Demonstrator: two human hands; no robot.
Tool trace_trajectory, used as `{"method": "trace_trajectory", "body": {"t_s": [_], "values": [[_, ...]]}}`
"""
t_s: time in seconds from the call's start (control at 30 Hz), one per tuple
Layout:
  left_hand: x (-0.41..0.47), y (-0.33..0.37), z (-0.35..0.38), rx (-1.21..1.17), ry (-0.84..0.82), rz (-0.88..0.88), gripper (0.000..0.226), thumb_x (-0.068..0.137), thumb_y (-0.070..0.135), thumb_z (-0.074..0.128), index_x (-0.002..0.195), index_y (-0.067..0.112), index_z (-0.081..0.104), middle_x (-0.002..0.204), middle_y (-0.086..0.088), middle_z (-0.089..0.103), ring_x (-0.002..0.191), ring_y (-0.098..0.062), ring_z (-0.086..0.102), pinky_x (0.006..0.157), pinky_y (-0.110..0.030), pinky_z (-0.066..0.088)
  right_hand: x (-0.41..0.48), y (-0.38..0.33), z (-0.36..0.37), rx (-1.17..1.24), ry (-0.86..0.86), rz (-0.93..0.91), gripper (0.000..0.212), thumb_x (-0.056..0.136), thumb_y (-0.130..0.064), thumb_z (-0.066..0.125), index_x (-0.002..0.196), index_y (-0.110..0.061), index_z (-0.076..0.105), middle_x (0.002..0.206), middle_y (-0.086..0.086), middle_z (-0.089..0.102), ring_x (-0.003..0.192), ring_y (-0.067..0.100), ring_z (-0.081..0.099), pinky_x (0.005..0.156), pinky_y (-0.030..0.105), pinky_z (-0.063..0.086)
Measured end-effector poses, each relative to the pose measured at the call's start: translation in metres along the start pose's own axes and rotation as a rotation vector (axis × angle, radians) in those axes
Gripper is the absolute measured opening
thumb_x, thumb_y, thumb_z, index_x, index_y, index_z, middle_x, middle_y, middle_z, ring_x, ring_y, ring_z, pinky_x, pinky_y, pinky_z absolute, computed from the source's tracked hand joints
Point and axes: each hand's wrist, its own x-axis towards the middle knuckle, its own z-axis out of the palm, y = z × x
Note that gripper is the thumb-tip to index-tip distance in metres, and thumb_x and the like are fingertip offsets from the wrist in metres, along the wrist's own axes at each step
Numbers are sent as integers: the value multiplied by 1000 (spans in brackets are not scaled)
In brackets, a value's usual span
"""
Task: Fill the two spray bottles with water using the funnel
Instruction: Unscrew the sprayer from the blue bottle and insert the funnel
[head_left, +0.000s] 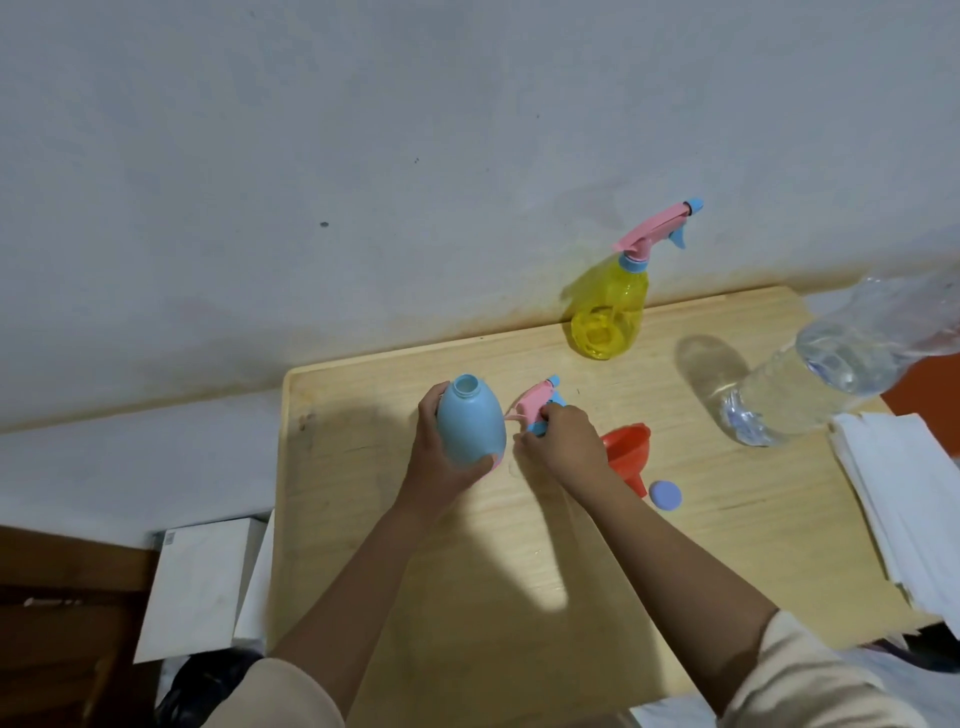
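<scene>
Landmark: blue bottle (470, 423), egg-shaped, opaque, neck open at the top with no sprayer fitted; it stands over the far-left part of the wooden table (519, 597).
Left hand (434, 452): wrapped round the blue bottle from its left, fingers behind and thumb across the lower front, holding it upright. Whether the base rests on the table cannot be told.
Right hand (563, 447): just right of the blue bottle, fingers curled tight round the spray head.
Spray head (537, 402): pink body with blue parts, off its bottle, just right of the blue bottle's shoulder and very close to it; contact cannot be told.
Funnel (626, 452): red, lying on its side on the table, right of the blue bottle beyond the right hand, spout towards the near edge.
Round cap (665, 495): 1, pale lilac-blue, lying flat, right of the blue bottle and just past the funnel's spout.
Yellow spray bottle (610, 312): 1, translucent, pink-and-blue head fitted, upright, beyond and right of the blue bottle, near the wall (363, 182).
Clear water bottle (810, 384): 1, large, holding water, well right of the blue bottle.
White sheets (904, 509): stacked, furthest right of the blue bottle.
White box (200, 587): left of and nearer than the blue bottle, off the table.
</scene>
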Motion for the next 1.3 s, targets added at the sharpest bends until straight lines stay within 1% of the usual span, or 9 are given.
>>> {"method": "trace_trajectory", "body": {"t_s": [0.2,0.3,0.37,0.43,0.57,0.67,0.77,1.07,1.3], "values": [[-3,-2,6,-27,26,-20,85,58,48,76,130,42,29,139,0,38,125,-22,44,95,-51,49,1,-3,2,-2,11,12,35,82,-28,65,107,-5,55,106,15,61,96,30,60,74,34,47],[-2,-2,7,-12,79,-9,77,58,52,76,123,53,34,132,13,43,125,-21,44,96,-53,47,-1,-6,-2,11,19,-7,33,83,-26,65,107,-5,56,105,16,62,96,31,60,77,36,49],[-2,0,7,35,117,13,80,57,55,73,128,40,39,123,27,37,124,-21,43,98,-51,46,-5,-7,-10,33,61,-53,24,84,-22,61,100,-4,57,97,13,60,89,29,58,68,31,42],[-3,3,8,89,142,21,93,55,59,68,136,22,41,119,19,35,122,-22,42,99,-48,46,-9,-6,-25,71,151,-126,24,85,-22,60,101,-4,57,98,11,58,90,27,56,67,28,37],[-8,5,10,98,146,-20,101,54,62,63,143,22,36,123,2,33,119,-20,42,100,-42,46,-17,10,-55,-44,281,-173,64,78,-39,70,129,-6,47,129,11,50,119,28,47,90,38,40],[-11,6,13,80,155,-33,102,56,63,62,145,26,32,124,2,34,120,-20,43,100,-38,44,-27,27,-67,-138,160,-4,96,67,-54,74,139,-7,31,143,11,35,133,28,34,100,41,37],[-12,4,16,70,165,-43,101,58,62,62,147,29,27,129,0,35,121,-21,43,100,-40,45,-34,42,-64,-170,27,125,109,61,-60,76,141,-7,23,146,12,28,135,30,29,102,43,37],[-17,2,19,39,178,-8,93,64,58,62,146,33,26,137,-3,38,125,-16,40,101,-37,44,-40,48,-50,35,76,180,96,62,-51,81,133,-7,34,136,11,34,122,29,46,93,36,44],[-21,0,19,26,171,31,82,70,53,64,141,44,24,138,4,40,127,-18,41,103,-46,45,-48,6,-81,514,379,-110,96,63,-41,84,140,-12,34,137,6,40,123,18,44,101,29,41]]}}
